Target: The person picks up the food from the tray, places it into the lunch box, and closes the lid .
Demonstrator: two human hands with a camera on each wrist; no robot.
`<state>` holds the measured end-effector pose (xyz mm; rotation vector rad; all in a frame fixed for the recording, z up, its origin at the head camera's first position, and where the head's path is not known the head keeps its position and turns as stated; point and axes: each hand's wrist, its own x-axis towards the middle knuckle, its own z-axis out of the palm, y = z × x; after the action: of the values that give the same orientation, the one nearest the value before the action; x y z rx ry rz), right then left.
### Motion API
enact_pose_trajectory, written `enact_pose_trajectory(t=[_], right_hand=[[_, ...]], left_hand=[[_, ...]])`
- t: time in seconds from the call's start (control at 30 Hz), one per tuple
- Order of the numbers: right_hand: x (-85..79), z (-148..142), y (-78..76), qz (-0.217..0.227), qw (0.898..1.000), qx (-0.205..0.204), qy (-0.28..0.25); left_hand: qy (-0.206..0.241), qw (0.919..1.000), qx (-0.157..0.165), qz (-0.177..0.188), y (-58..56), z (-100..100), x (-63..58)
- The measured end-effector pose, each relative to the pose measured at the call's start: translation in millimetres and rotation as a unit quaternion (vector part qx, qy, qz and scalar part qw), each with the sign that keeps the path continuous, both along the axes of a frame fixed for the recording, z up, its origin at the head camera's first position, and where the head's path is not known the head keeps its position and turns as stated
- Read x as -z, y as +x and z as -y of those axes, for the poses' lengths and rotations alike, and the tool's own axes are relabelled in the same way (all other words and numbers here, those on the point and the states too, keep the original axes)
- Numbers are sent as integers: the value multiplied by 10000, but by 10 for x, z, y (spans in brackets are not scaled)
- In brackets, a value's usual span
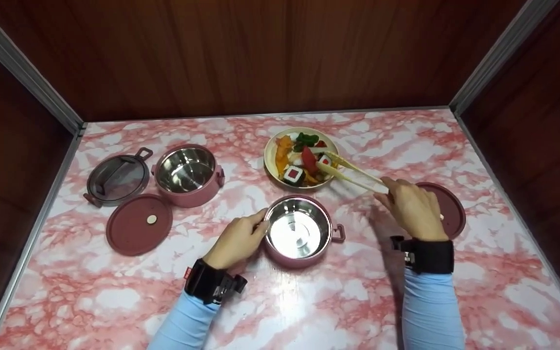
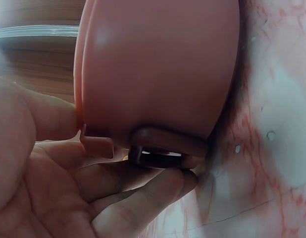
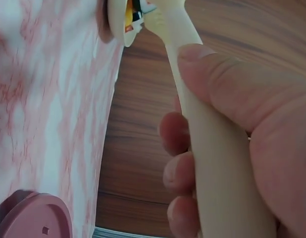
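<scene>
My left hand (image 1: 238,238) steadies a pink pot (image 1: 289,261) with a shiny steel inside, thumb at its rim. In the left wrist view the fingers lie around the side handle (image 2: 168,141). My right hand (image 1: 416,209) grips pale yellow tongs (image 1: 350,179), thumb along the handle in the right wrist view. The tongs' tips straddle a red food piece (image 1: 309,159) over a cream bowl (image 1: 269,163). Inside that bowl are sushi rolls (image 1: 293,175), orange pieces (image 1: 282,150) and green pieces (image 1: 305,140).
To the left stands a second pink pot (image 1: 190,197) with a steel inside. Beside it lie a lid with a clear window (image 1: 119,177) and a dark red round lid (image 1: 134,233). Another dark red lid (image 1: 455,209) lies partly behind my right hand. Wooden panels (image 1: 280,58) enclose the marbled table.
</scene>
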<state>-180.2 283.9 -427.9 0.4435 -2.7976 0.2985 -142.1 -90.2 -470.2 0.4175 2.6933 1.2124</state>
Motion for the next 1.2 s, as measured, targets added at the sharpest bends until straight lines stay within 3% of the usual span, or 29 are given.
enact_pose_trajectory(t=[0.33,0.47,0.63,1.03,1.2], right_hand=[[-277,-85,152,-93,9978,-458,-465],[-400,1,253,120,9954,-814,-493],[-497,129,365,458,9919,-1161,-248],[-474,377,418,1448,9805,-1315,175],[-418,498,407,1501,9794,-1290,400]], left_hand=[[-138,9993,95,-332,-36,-24,-22],[-190,9983,115,-531,-33,-22,-15],[-212,9984,92,-508,-17,-17,-9],[-143,9990,71,-427,-1,-3,20],[-143,9989,80,-434,14,-1,29]])
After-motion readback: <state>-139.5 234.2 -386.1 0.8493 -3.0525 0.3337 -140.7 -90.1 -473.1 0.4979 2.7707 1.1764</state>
